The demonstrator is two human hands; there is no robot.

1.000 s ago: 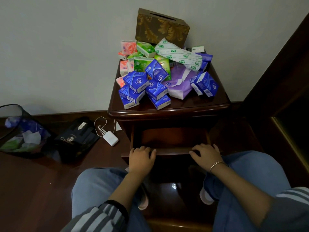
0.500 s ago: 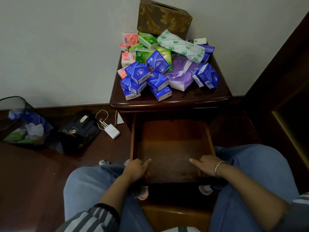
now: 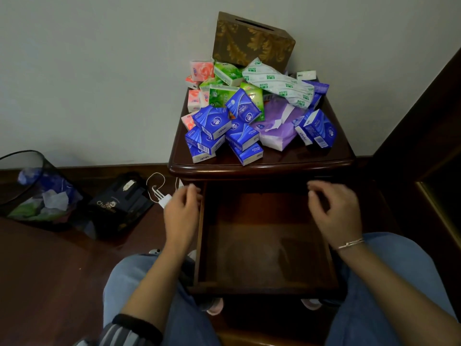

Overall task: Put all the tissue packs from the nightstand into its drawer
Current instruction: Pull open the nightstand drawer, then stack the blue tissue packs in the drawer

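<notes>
A heap of tissue packs lies on the dark wooden nightstand: several blue packs in front, green ones and pink ones behind, a purple pack and a long white-green pack. The drawer stands pulled far out and holds nothing. My left hand hovers over the drawer's left rim with fingers loosely curled, holding nothing. My right hand hovers over the right rim, fingers relaxed and bare.
A brown patterned tissue box stands at the nightstand's back against the wall. On the floor to the left are a wire waste bin, a black box and a white charger. My knees flank the drawer. Dark furniture rises on the right.
The drawer came fully out. Both hands let go of its front edge and rose toward the nightstand top.
</notes>
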